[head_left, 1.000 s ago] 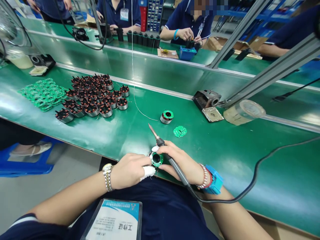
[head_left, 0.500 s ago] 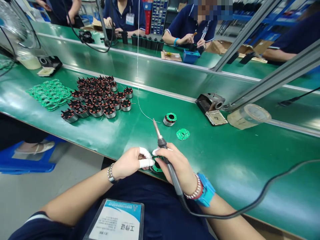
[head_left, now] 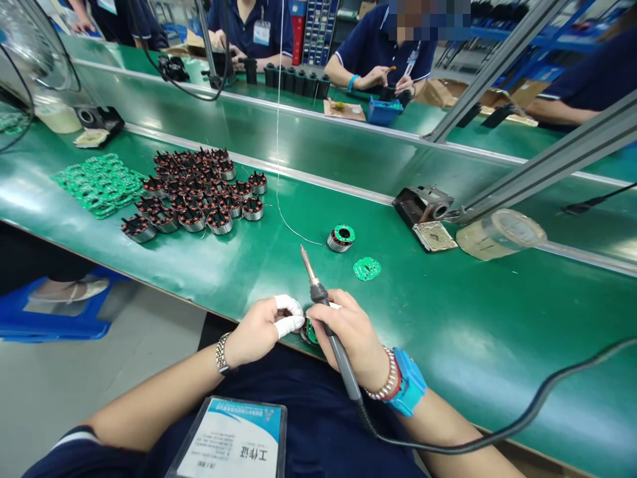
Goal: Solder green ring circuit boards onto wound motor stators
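Observation:
My left hand point(head_left: 259, 330), with white covers on thumb and finger, pinches the side of a motor stator point(head_left: 310, 332) near the table's front edge. A green ring-shaped circuit board sits on that stator, partly hidden by my fingers. In my right hand point(head_left: 357, 342) a soldering iron point(head_left: 342, 362) is gripped, its tip pointing up and away from the stator. The right fingertips also reach the stator's edge. Beyond the tip hangs a thin solder wire point(head_left: 279, 153), its end on the table. Another stator with a board point(head_left: 341, 238) and a loose circuit board point(head_left: 367, 268) lie farther off.
Many bare stators point(head_left: 192, 192) stand grouped at the left, beside a pile of green boards point(head_left: 99, 184). At right are an iron stand point(head_left: 423, 202) with a sponge and a round tub point(head_left: 500, 234). The iron's cable point(head_left: 532, 385) crosses my right forearm. Co-workers sit across the bench.
The stator in my hands has turned, so its board now shows more edge-on. The iron's tip has moved slightly left and down.

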The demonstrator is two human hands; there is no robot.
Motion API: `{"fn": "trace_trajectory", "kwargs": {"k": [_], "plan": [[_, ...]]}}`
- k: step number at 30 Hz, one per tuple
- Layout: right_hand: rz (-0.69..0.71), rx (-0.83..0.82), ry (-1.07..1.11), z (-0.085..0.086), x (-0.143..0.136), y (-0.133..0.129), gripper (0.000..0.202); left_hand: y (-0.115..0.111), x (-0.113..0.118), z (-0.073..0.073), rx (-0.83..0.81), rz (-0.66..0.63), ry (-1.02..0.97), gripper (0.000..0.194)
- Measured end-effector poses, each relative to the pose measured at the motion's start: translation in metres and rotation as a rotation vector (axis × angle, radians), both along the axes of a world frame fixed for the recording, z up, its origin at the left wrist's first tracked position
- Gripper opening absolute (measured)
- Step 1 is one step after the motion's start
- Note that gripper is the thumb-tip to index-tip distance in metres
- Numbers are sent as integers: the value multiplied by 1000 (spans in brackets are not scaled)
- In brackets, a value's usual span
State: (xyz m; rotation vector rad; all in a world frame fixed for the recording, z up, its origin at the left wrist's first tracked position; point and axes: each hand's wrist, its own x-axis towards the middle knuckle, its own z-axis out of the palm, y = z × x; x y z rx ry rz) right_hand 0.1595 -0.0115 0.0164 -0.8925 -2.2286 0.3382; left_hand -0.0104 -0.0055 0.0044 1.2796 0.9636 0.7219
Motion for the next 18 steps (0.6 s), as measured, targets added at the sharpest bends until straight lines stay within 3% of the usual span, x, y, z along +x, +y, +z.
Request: {"fn": "trace_trajectory", "kwargs": {"k": [6, 13, 18], "plan": [[-49, -23, 95, 4, 0, -6, 20, 2, 1, 4, -31, -39, -19, 9], [-160, -160, 201, 23, 25, -24, 16, 8, 4, 5, -120, -81, 1, 8], [-127, -86, 180, 35, 41, -30, 26, 9, 4, 3, -116, -87, 39, 5]]}}
